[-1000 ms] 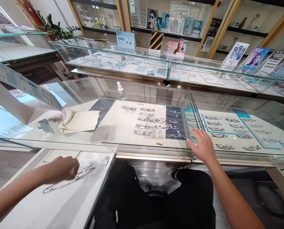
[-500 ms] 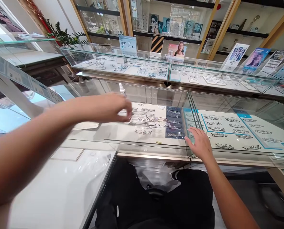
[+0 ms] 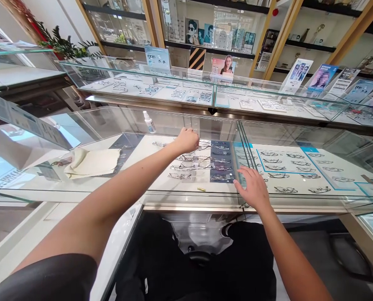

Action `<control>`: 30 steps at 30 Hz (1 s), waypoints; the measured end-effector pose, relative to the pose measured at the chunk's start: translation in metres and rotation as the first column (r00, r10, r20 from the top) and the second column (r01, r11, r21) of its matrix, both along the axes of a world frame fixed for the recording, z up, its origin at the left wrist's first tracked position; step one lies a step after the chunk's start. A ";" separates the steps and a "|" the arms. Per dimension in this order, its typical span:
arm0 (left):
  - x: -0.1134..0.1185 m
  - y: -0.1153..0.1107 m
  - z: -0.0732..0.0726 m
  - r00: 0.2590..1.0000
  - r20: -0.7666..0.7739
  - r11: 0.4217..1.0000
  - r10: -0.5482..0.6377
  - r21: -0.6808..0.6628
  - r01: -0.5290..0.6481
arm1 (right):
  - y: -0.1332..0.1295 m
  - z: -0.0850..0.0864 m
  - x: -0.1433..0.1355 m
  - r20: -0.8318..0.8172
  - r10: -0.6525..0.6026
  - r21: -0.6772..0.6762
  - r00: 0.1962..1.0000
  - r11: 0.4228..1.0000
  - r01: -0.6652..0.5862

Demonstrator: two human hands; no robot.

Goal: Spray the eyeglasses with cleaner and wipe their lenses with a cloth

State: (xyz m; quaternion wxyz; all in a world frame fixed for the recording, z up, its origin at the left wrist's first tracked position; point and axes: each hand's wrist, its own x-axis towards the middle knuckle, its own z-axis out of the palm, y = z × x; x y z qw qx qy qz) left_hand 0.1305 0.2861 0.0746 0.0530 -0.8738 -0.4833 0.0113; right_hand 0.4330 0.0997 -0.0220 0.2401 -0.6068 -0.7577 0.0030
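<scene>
My left hand [image 3: 188,140] reaches over the glass showcase [image 3: 161,198], its fingers curled together; whatever they might hold is hidden. Rows of eyeglasses [image 3: 178,176] lie under and around it on the white display. My right hand [image 3: 252,187] rests with fingers spread at the front edge of the glass, beside the upright joint between two showcase sections. A pair of glasses with thin frames [image 3: 199,162] sits near the middle, below my left hand. A small yellow item [image 3: 201,189] lies near the front edge.
A white spray bottle [image 3: 149,122] stands behind the left hand. On the left lies a cream cloth [image 3: 94,162], near a slanted white stand [image 3: 23,146]. Another glass showcase [image 3: 126,90] with advert cards runs along the back. My legs are under the counter.
My left hand has moved right, and its fingers are now curled in. The view has shifted, uncovering the cloth and bottle. My right hand stays spread at the glass edge.
</scene>
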 end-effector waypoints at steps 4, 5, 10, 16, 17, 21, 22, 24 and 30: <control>-0.007 0.008 -0.011 1.000 0.011 1.000 0.016 0.013 -0.016 | 0.000 0.000 -0.001 -0.004 -0.004 0.002 1.000 1.000 0.004; -0.008 0.009 -0.013 1.000 0.009 1.000 0.018 0.012 -0.018 | 0.000 0.000 -0.001 -0.005 -0.004 0.002 1.000 1.000 0.004; -0.010 0.008 -0.017 1.000 0.010 1.000 0.012 -0.009 -0.012 | -0.001 0.003 -0.001 -0.017 0.002 0.000 1.000 1.000 -0.002; -0.010 -0.002 -0.011 1.000 0.020 1.000 0.016 0.006 -0.016 | 0.000 -0.001 0.002 -0.010 0.015 0.002 1.000 1.000 -0.015; -0.012 -0.011 -0.007 0.999 0.041 0.999 0.020 0.029 -0.021 | 0.000 -0.002 0.003 -0.009 0.020 0.004 1.000 1.000 -0.020; -0.033 -0.078 0.021 0.964 0.259 0.999 -0.054 0.020 0.051 | -0.001 -0.003 0.006 0.000 0.036 0.011 0.999 0.999 -0.036; -0.043 -0.101 0.027 0.944 0.322 0.987 -0.066 -0.116 0.108 | -0.001 -0.004 0.007 0.006 0.039 0.008 0.999 0.999 -0.039; -0.069 -0.148 0.028 0.914 0.407 0.873 0.003 -0.446 0.196 | -0.002 -0.005 0.008 0.023 0.030 0.006 0.999 1.000 -0.030; -0.177 -0.232 -0.070 0.916 0.297 0.361 0.271 -0.913 0.190 | -0.002 -0.009 0.011 0.077 0.029 0.051 0.997 0.998 -0.033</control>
